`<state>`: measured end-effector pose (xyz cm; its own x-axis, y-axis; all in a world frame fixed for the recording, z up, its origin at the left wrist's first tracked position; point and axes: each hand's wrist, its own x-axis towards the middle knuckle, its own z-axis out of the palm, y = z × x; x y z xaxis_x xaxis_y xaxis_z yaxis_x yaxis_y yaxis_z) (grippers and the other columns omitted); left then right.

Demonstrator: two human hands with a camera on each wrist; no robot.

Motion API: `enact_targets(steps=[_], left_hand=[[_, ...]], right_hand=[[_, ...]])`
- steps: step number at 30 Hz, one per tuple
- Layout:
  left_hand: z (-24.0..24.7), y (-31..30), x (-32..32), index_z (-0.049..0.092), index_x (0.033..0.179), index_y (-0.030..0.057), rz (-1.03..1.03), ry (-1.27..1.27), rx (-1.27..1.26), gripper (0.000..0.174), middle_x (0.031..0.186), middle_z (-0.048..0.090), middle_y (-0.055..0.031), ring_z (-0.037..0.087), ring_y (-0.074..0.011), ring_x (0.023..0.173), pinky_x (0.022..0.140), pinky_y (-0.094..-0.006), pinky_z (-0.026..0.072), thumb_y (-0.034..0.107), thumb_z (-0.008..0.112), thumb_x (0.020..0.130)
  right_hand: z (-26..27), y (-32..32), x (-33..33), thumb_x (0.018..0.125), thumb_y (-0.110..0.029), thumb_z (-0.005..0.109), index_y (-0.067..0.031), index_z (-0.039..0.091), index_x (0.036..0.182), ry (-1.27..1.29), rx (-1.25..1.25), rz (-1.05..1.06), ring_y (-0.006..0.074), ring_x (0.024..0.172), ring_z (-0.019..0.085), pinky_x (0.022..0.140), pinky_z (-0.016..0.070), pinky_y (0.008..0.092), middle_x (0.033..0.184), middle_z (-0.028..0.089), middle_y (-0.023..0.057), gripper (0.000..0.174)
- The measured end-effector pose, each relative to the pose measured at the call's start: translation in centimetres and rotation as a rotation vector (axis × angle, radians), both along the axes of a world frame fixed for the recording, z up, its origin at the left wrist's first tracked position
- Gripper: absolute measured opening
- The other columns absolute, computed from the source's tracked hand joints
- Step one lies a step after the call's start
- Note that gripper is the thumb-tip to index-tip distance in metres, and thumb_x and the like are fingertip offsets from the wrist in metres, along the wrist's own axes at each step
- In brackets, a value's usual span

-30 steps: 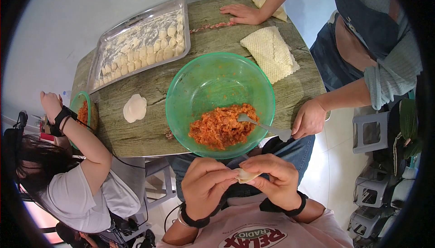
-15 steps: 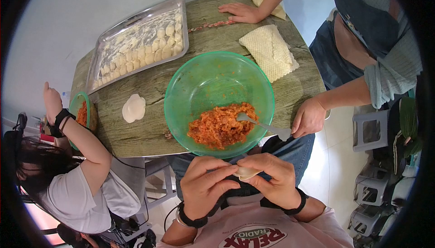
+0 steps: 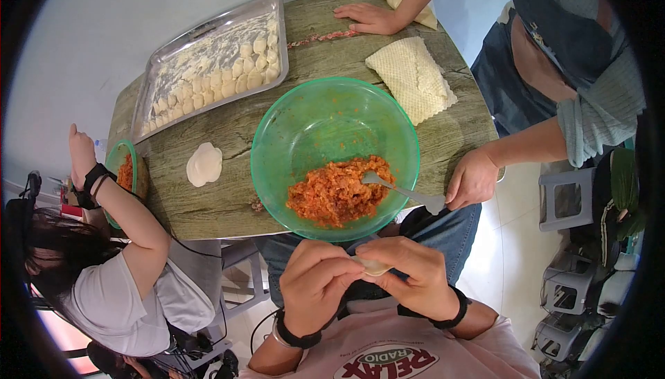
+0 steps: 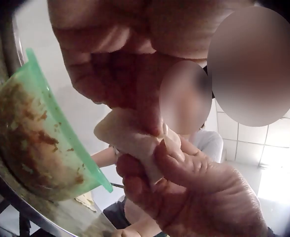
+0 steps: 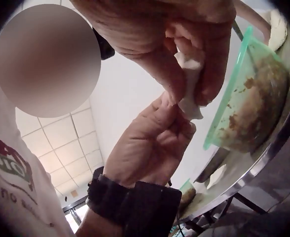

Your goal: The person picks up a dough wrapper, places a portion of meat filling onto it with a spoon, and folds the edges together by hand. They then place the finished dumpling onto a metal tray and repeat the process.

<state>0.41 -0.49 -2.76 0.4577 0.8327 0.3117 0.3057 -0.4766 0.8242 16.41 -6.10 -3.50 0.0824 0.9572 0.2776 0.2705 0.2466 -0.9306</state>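
Both hands hold a pale dumpling [image 3: 373, 266] just in front of the green bowl's near rim. My left hand [image 3: 312, 285] pinches one end between thumb and fingers. At the other end, my right hand [image 3: 419, 275] has its thumb and curled fingers on the dough edge. The left wrist view shows the folded dumpling [image 4: 127, 132] bridging the two thumbs. Seen from the right wrist, the dough [image 5: 191, 81] is partly covered by fingers. The green bowl [image 3: 336, 112] contains orange-red filling [image 3: 332, 195], with a metal spoon [image 3: 409, 191] dipped in it.
Another person's hand [image 3: 473, 182] is at the spoon's handle end; their other hand [image 3: 370, 19] rests on the table. Rows of dumplings lie on a floured metal tray [image 3: 208, 33]. Round wrappers [image 3: 205, 165], a cream cloth [image 3: 409, 78] and a second bowl [image 3: 140, 178] are around.
My fingers have shifted along the dumpling's edge, and the right hand has moved slightly left. The person at left has raised a finger. Bowl and spoon look unmoved.
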Motion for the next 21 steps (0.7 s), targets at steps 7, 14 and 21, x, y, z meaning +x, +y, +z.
enact_targets(steps=[7, 14, 21], left_hand=[[0.51, 0.03, 0.24, 0.069, 0.079, 0.0067, -0.031, -0.015, -0.019, 0.018, 0.078, 0.06, -0.0022, 0.056, -0.02, 0.074, 0.064, -0.0299, 0.0446, 0.006, 0.076, 0.063], [-0.21, -0.13, 0.07, 0.069, 0.076, 0.0069, -0.034, -0.011, -0.008, 0.017, 0.078, 0.061, -0.0022, 0.055, -0.0183, 0.074, 0.066, -0.0288, 0.0433, 0.012, 0.078, 0.063], [0.29, -0.13, 0.29, 0.069, 0.076, 0.0059, -0.028, -0.022, -0.031, 0.016, 0.079, 0.06, -0.0024, 0.055, -0.0186, 0.074, 0.066, -0.0285, 0.043, 0.01, 0.078, 0.063]], right_hand=[[0.04, -0.12, 0.01, 0.071, 0.006, 0.067, 0.001, 0.062, 0.104, -0.01, -0.019, 0.0, 0.0263, 0.083, 0.064, 0.069, 0.052, 0.0317, 0.094, 0.064, 0.0136, 0.034], [-0.09, -0.16, -0.21, 0.071, 0.006, 0.068, 0.0009, 0.061, 0.105, 0.009, -0.023, 0.015, 0.0254, 0.081, 0.064, 0.066, 0.0522, 0.0312, 0.094, 0.064, 0.0137, 0.035], [-0.02, -0.19, -0.31, 0.071, 0.004, 0.069, 0.0018, 0.061, 0.105, 0.002, -0.047, 0.004, 0.0259, 0.083, 0.064, 0.068, 0.0525, 0.0313, 0.095, 0.064, 0.014, 0.035]])
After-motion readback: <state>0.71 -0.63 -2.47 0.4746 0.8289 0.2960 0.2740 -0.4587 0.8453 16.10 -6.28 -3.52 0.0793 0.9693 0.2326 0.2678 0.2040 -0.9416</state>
